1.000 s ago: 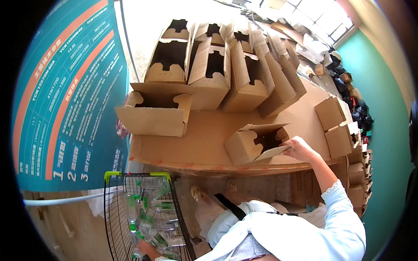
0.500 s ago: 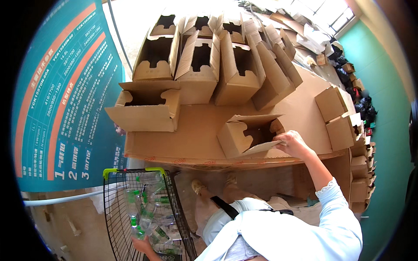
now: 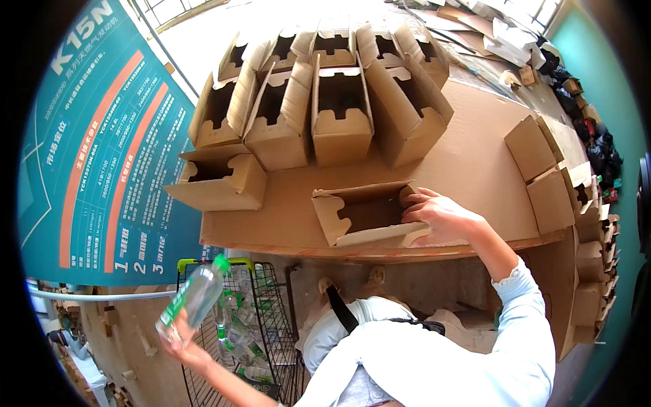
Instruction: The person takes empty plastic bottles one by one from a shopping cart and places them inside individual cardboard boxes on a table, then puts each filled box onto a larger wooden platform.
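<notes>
A bottle (image 3: 195, 297) has left the wire basket (image 3: 239, 262) of bottles (image 3: 239, 313).

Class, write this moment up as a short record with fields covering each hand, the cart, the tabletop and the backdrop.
Left hand: the hand holds a clear bottle, green-capped, tilted cap-up
Right hand: the hand is at the right end of an open cardboard box; exact grip unclear
Cart: black wire cart with green corners, containing more bottles
Tabletop: cardboard-covered table; open boxes grouped toward the far side
Backdrop: teal banner at left, green wall at right
</notes>
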`<action>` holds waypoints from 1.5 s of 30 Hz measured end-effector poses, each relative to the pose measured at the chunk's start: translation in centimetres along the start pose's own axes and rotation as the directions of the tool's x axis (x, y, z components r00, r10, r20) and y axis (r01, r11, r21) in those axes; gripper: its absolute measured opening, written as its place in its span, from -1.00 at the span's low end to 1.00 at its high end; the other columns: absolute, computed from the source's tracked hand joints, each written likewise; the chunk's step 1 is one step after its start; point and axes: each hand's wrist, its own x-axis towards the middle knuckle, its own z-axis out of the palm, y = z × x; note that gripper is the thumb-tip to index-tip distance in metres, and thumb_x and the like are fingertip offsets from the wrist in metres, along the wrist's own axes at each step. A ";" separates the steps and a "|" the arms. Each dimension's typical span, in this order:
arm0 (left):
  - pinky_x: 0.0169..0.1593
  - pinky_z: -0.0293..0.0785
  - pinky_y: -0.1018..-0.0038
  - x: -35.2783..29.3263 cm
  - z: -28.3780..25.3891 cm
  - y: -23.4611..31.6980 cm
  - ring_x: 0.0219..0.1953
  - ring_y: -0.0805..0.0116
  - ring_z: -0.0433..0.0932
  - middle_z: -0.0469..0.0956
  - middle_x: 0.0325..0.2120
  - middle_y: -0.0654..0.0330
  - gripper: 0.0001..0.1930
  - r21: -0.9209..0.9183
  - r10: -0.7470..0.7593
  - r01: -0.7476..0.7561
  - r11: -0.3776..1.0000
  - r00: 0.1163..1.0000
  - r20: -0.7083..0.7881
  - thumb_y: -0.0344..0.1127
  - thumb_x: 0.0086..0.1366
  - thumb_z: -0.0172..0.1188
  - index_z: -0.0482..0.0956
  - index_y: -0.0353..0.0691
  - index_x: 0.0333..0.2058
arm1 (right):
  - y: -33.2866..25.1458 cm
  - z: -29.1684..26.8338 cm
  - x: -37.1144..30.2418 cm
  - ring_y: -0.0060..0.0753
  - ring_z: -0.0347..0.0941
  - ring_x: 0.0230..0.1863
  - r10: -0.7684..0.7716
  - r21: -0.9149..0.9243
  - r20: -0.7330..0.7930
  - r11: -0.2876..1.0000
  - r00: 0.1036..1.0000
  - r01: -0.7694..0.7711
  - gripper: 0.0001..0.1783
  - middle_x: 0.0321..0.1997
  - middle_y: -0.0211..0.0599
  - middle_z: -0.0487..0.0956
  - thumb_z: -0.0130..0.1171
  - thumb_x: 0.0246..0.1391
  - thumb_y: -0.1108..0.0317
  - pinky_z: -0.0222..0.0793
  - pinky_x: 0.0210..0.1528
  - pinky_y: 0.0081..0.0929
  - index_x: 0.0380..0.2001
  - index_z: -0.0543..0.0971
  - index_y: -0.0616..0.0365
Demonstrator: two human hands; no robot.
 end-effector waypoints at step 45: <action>0.01 0.48 0.24 -2.7 34.0 3.7 -0.11 0.00 0.59 0.61 -0.15 -0.06 -0.61 0.187 0.264 -0.762 0.619 0.426 0.865 -0.13 0.25 0.27 0.61 -0.40 -0.16 | 3.6 3.5 -1.4 -0.02 0.38 0.11 0.222 0.457 -0.396 0.889 0.891 -0.019 -0.64 -0.03 -0.13 0.47 0.41 -0.13 0.39 0.37 0.11 -0.22 -0.20 0.59 0.17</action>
